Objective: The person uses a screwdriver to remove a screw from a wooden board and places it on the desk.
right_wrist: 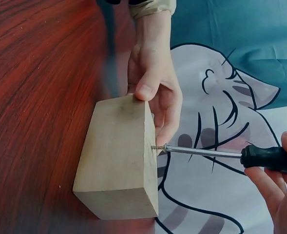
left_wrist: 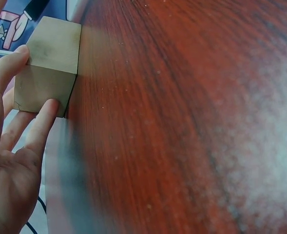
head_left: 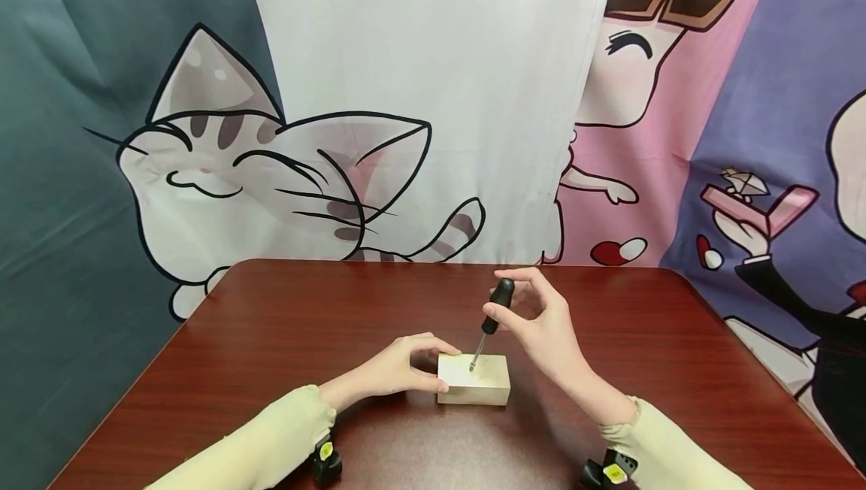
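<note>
A pale wooden block (head_left: 473,395) lies on the table in front of me. My left hand (head_left: 395,368) grips its left end, thumb on the near side and fingers at the far side. A screw (right_wrist: 158,147) stands in the block's top face, part of its thread showing. On the screw's head sits the tip of a screwdriver (right_wrist: 204,151) with a metal shaft and black handle, leaning slightly right in the head view. My right hand (head_left: 545,326) holds that handle between thumb and fingers. The left wrist view shows the left fingertips (left_wrist: 50,105) against the block's end.
The reddish-brown wooden table (head_left: 325,302) has a glossy top and rounded far corners. Right behind its far edge hangs a cloth backdrop (head_left: 433,46) printed with a cartoon cat and figures. Each wrist wears a small black camera (head_left: 328,466).
</note>
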The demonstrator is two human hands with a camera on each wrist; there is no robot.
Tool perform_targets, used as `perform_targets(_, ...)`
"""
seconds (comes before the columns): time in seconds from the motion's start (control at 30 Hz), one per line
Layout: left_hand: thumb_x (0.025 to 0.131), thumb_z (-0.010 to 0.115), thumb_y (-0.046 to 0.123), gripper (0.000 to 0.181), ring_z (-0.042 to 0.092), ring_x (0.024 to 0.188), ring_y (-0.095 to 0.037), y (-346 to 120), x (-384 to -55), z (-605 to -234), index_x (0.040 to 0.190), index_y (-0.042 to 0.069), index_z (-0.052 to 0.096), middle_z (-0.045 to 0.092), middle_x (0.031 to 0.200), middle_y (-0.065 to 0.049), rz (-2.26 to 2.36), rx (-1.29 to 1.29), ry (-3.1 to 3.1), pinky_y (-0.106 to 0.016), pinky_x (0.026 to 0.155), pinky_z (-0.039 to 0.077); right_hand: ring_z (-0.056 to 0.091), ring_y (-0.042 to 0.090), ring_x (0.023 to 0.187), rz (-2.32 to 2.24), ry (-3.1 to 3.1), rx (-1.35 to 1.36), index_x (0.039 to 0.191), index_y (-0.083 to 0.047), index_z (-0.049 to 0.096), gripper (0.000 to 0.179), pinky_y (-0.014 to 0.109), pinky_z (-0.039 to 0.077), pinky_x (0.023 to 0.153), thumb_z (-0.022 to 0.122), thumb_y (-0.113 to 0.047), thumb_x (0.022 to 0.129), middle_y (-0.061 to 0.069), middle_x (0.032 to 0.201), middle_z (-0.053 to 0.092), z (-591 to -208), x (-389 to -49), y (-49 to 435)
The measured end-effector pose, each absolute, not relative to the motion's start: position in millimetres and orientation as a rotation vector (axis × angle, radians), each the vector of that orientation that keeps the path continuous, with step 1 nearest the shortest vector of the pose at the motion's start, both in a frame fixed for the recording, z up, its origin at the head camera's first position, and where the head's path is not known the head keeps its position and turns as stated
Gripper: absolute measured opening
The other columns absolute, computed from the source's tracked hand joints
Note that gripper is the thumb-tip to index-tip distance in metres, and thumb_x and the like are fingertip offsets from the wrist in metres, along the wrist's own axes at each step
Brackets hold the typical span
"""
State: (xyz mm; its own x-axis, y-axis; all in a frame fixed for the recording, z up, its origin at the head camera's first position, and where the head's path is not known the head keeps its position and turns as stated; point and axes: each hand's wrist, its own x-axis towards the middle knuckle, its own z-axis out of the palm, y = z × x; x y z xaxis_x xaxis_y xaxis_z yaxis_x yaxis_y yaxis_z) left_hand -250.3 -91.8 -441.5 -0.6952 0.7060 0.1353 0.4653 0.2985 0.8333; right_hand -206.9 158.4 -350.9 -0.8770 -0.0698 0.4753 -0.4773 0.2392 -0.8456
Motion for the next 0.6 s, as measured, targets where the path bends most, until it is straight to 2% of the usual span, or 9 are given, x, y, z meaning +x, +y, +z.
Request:
perform_targets(0.33, 0.082, 0.081, 0.030, 0.046, 0.065, 0.103, -0.006, -92.5, -250.4, -439.8, 0.125, 0.029, 0.065, 0.066, 0.113, 0.005, 1.363, 1.073, 2.295, -0.026, 0.093, 0.051, 0.073, 0.012, 0.095, 1.785, -2.145, 0.680, 0.129, -0.015, 0.059, 0.039, 0.035, 0.061, 0.075, 0.069, -0.009, 0.092, -0.004, 0.108, 0.072, -351.6, -209.9, 160.8)
perform_targets(0.43, 0.082, 0.081, 0.030, 0.046, 0.065, 0.104, -0.006, -92.4, -250.1, -439.3, 0.125, 0.028, 0.065, 0.066, 0.115, 0.005, 1.366, 1.069, 2.288, -0.026, 0.093, 0.051, 0.072, 0.010, 0.096, 1.755, -2.143, 0.740, 0.132, -0.014, 0.056, 0.038, 0.034, 0.061, 0.075, 0.064, -0.006, 0.095, -0.001, 0.109, 0.071, -352.7, -212.4, 161.3)
perform_targets(0.6, 0.082, 0.081, 0.030, 0.046, 0.064, 0.104, -0.006, -91.2, -249.5, -439.8, 0.125, 0.029, 0.065, 0.066, 0.114, 0.006, 1.365, 1.065, 2.295, -0.027, 0.093, 0.051, 0.071, 0.007, 0.099, 1.668, -2.132, 0.758, 0.134, -0.008, 0.046, 0.041, 0.028, 0.060, 0.077, 0.061, -0.001, 0.096, 0.010, 0.115, 0.070, -358.2, -216.5, 160.5)
